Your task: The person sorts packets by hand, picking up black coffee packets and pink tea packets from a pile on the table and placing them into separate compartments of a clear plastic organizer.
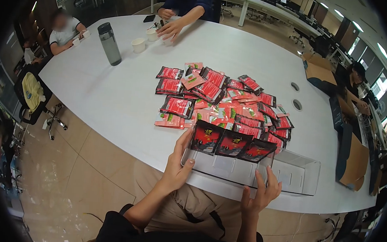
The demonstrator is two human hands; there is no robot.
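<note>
A translucent grey, dark-lidded cylindrical bottle point(110, 47) stood on the white worktop point(102, 89) near a small round white paper cup point(138, 46). Brown cardboard boxes point(352, 162) lay open rightward; yellow cloth point(32, 92) draped a black swivel chair point(39, 112).

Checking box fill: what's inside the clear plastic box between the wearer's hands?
Three black-and-red G7 sachets show, side by side along the far side of the clear plastic box. Their backs, and anything directly behind them, are covered.

Head-worn view, facing forward and down, table point(128, 99) close below
</note>
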